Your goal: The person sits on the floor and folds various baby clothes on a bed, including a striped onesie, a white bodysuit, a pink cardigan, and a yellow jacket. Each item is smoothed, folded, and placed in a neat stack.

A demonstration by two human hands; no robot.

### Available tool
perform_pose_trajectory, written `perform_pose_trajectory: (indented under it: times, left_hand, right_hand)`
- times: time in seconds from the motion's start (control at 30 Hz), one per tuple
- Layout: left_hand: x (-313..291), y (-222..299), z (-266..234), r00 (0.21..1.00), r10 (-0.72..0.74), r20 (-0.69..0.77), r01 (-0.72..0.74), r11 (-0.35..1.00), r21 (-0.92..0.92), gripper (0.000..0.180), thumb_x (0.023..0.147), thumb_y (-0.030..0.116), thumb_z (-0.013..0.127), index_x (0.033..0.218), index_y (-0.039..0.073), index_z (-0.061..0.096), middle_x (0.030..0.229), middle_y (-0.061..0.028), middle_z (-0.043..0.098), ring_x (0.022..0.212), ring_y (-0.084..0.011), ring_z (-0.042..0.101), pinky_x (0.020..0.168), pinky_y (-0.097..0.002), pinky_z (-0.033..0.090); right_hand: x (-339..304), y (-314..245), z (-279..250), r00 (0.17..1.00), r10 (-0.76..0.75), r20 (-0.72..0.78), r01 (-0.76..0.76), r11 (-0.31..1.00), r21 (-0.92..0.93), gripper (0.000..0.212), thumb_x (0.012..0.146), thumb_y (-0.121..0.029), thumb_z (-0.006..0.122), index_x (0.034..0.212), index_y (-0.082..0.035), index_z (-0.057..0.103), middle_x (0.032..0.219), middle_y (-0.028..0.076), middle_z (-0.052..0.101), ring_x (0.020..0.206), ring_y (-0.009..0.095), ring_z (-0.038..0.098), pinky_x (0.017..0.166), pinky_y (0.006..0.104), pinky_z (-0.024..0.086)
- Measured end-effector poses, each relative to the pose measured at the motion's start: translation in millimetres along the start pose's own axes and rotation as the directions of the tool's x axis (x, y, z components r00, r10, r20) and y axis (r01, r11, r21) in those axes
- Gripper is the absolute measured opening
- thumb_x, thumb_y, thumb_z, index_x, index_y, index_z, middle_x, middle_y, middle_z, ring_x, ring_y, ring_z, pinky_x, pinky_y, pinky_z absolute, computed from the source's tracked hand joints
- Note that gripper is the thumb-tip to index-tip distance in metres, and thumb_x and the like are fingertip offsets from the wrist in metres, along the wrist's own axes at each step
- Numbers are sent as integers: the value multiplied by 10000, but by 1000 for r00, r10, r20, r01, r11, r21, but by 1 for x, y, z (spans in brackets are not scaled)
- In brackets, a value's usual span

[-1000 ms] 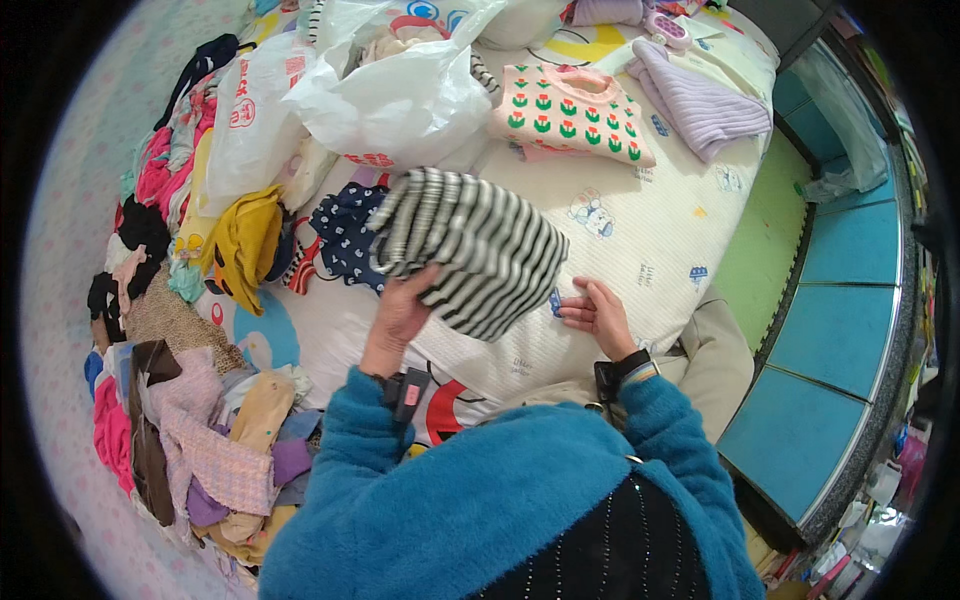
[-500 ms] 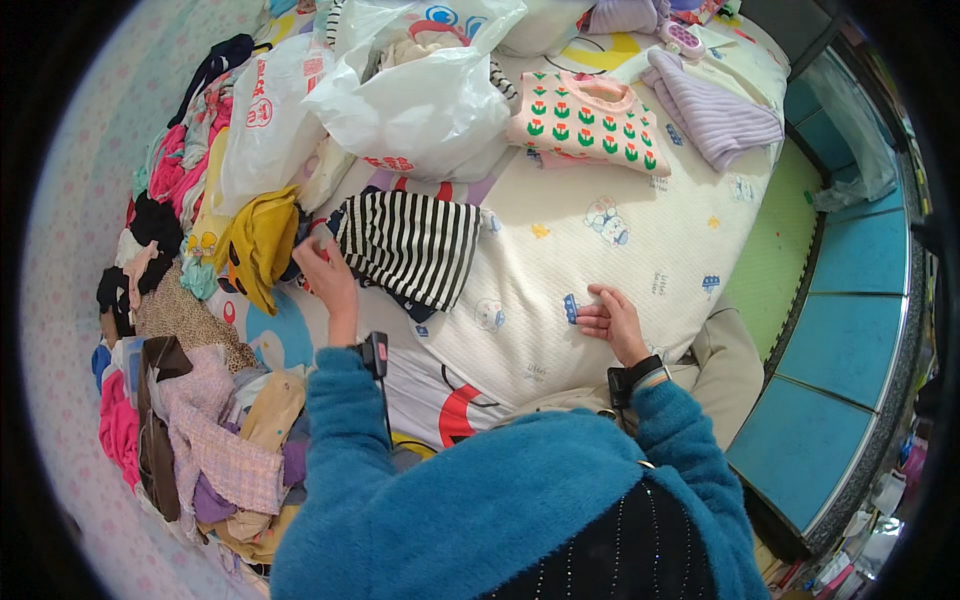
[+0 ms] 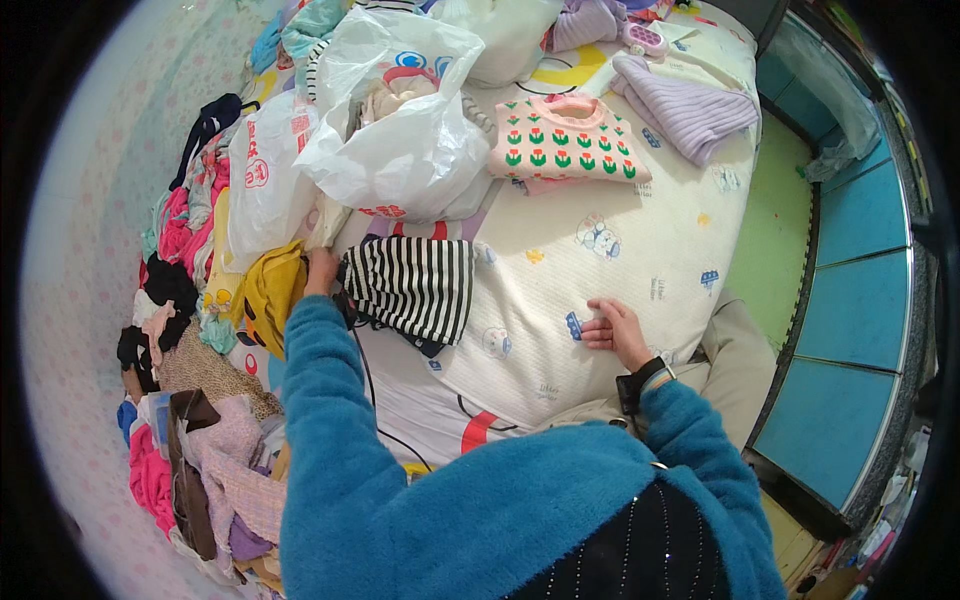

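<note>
Cloth, soft and light by our judgement: the yellow garment (image 3: 272, 295) lies just left of the striped garment (image 3: 415, 285), our landmark throughout. We expect it to sag when lifted, neither slippery nor fragile; a pinch through several layers at the edge nearest the landmark should keep the bunch together, whereas one layer alone could let it unfurl. The striped garment looks pliant too, and should take a flat palm beneath it.

Appearance: the yellow garment is mustard-toned and crumpled in long folds, with a dark marking low on its left side. The landmark lies fairly flat, striped black and white, with a dark cloth (image 3: 432, 347) showing at its near edge.

Hands: we note them well apart. The left hand (image 3: 321, 270) is between the yellow garment and the landmark; its fingertips are hidden, so we cannot tell whether they grip. The right hand (image 3: 614, 328), right of the landmark, holds nothing, fingers loosely bent above the white mat (image 3: 520, 370). Beyond the landmark we log a white plastic bag (image 3: 420, 170).
</note>
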State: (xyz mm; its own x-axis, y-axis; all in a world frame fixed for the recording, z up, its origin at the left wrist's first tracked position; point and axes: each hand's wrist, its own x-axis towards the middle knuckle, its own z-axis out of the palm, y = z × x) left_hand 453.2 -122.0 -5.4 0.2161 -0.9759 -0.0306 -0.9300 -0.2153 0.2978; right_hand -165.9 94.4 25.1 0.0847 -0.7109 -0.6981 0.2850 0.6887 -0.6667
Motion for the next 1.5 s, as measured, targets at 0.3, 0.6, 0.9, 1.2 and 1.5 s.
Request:
perform_pose_trajectory:
  times: [0.3,0.6,0.9,1.2,1.5]
  left_hand:
    - [-21,48,-84,895,-271,-355,29,829,-559,264,792,117,732,947,-56,607,830,-132,653,798,-245,646,712,-372,512]
    - [-153,261,-193,694,-406,-594,-521,284,-804,329,975,213,548,1207,0,454,1121,-156,581,968,-255,647,797,-373,582]
    - [-247,419,-186,553,-163,-817,-763,293,-576,313,997,187,509,1268,47,438,1152,-128,562,1044,-202,605,890,-362,546]
    - [-265,459,-102,791,451,-414,-435,-62,-898,308,976,15,515,1283,20,493,1196,-116,601,1105,-155,573,960,-298,451]
    - [-267,337,60,851,421,315,-220,829,-513,313,911,74,568,1216,3,551,995,-159,602,825,-253,610,761,-369,490]
  right_hand:
    - [2,1,-1,1000,2,20,-2,1000,13,377,1027,-323,414,1250,-55,557,888,139,691,732,202,697,649,313,589]
    - [2,2,-4,1000,14,14,-14,1000,11,373,1021,-338,431,1240,-66,564,895,133,693,745,192,698,647,301,583]
    - [-2,1,-5,998,-8,63,7,1000,29,368,1025,-351,455,1243,-71,552,899,96,683,754,173,691,660,306,584]
    - [-24,0,-16,964,-178,197,100,931,352,479,1003,-379,485,1333,-32,507,1107,184,670,913,263,706,740,373,617]
    - [-41,12,-35,994,23,106,2,973,-229,444,982,-252,489,1357,-14,484,1144,134,658,921,237,698,703,349,616]
